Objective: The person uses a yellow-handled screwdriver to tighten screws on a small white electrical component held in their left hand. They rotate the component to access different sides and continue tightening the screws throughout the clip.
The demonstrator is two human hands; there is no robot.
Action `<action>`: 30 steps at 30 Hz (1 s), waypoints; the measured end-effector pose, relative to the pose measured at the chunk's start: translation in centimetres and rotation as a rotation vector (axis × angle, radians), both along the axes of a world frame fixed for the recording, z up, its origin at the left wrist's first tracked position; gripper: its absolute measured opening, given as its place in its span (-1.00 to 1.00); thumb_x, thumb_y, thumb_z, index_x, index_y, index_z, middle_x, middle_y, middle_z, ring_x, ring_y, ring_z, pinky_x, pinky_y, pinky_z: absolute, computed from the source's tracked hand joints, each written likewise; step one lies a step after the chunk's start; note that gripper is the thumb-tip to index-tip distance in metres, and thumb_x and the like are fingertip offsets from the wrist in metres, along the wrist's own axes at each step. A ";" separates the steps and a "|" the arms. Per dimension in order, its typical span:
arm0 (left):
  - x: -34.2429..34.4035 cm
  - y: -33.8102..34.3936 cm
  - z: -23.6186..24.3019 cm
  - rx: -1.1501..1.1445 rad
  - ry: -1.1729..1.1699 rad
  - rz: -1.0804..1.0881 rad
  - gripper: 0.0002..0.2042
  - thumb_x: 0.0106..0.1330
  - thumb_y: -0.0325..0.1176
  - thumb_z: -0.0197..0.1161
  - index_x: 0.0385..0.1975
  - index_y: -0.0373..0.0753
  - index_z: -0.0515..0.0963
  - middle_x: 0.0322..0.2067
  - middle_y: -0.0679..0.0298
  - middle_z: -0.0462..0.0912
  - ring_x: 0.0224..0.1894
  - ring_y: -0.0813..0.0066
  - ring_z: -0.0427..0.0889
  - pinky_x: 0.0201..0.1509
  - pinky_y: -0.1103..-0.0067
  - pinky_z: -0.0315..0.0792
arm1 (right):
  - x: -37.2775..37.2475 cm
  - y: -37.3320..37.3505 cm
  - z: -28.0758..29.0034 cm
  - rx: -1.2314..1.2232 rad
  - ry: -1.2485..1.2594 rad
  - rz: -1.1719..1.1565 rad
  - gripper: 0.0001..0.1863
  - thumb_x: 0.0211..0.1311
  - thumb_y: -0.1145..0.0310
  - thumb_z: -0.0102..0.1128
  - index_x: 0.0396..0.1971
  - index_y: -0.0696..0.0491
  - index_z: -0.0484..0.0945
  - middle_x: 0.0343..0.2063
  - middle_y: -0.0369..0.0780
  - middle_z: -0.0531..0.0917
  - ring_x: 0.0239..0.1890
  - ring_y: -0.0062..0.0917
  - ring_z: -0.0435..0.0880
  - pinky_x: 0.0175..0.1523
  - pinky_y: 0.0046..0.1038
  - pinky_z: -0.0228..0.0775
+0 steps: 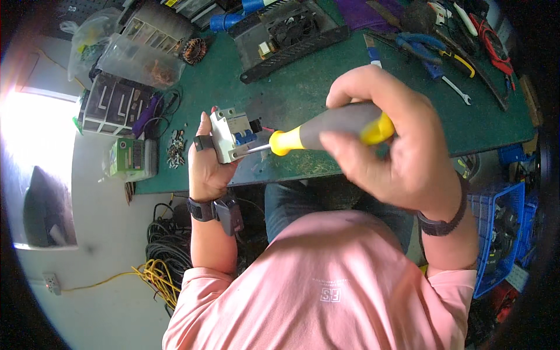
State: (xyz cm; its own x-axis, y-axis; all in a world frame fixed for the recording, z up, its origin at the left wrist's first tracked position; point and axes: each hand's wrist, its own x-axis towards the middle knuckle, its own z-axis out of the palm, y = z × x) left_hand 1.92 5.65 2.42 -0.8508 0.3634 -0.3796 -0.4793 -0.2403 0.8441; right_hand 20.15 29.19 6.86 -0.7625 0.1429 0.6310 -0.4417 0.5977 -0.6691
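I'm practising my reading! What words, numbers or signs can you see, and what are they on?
Pink shirt: a white emblem, which I won't copy out, and small lettering too blurred to read.
White circuit breaker in the left hand: tiny marks, too small to read.
Green box: print too small to read.

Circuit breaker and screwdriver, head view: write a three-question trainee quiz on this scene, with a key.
1. Which hand holds the screwdriver whose shaft points toward the circuit breaker?
2. True or false: the switch lever on the circuit breaker is red.
3. Choose one. In the picture, the open-ended wrench lies on which part of the green table? (a) left (b) right (c) middle

Key:
1. The right hand.
2. False; the lever is blue.
3. (b)
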 end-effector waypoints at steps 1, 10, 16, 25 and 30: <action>-0.1 0.1 0.0 0.004 -0.001 -0.004 -0.66 0.44 0.01 0.04 0.03 -0.03 0.47 -0.14 0.24 0.64 -0.14 0.22 0.65 -0.13 0.28 0.54 | -0.3 -0.1 -0.1 0.048 0.105 0.016 -0.67 0.09 0.37 0.34 -0.18 0.17 0.49 -0.42 -0.23 0.52 -0.40 -0.64 0.44 -0.32 -0.58 0.27; 0.1 0.1 0.1 0.018 -0.007 -0.005 -0.66 0.44 0.02 0.04 0.02 -0.05 0.47 -0.17 0.24 0.65 -0.17 0.25 0.65 -0.14 0.28 0.54 | 0.1 -0.7 0.0 -0.027 0.002 -0.048 -0.67 0.01 0.47 0.28 -0.17 0.15 0.49 -0.46 -0.24 0.50 -0.41 -0.58 0.48 -0.27 -0.58 0.30; 0.3 0.3 0.1 0.001 -0.002 0.011 -0.65 0.43 0.04 0.05 0.02 -0.04 0.48 -0.18 0.25 0.65 -0.19 0.28 0.65 -0.14 0.31 0.54 | -0.2 -1.3 0.2 -0.133 -0.016 -0.068 -0.58 -0.15 0.49 0.42 -0.21 0.13 0.49 -0.36 -0.22 0.49 -0.31 -0.60 0.46 -0.23 -0.57 0.30; -0.4 -0.5 -0.2 0.002 -0.024 -0.020 -0.62 0.41 0.11 0.02 -0.02 -0.01 0.49 -0.16 0.16 0.65 -0.16 0.18 0.66 -0.07 0.15 0.57 | 0.1 -0.8 0.3 -0.026 0.052 -0.052 -0.70 0.04 0.48 0.29 -0.20 0.16 0.47 -0.37 -0.19 0.55 -0.41 -0.51 0.53 -0.25 -0.54 0.36; 0.1 0.1 -0.1 -0.013 -0.034 0.001 -0.65 0.43 0.03 0.04 0.04 -0.01 0.46 -0.15 0.27 0.65 -0.17 0.28 0.65 -0.16 0.29 0.54 | -0.1 -0.5 0.2 0.060 0.080 -0.017 -0.58 -0.08 0.51 0.37 -0.15 0.15 0.47 -0.36 -0.23 0.55 -0.37 -0.57 0.53 -0.28 -0.57 0.35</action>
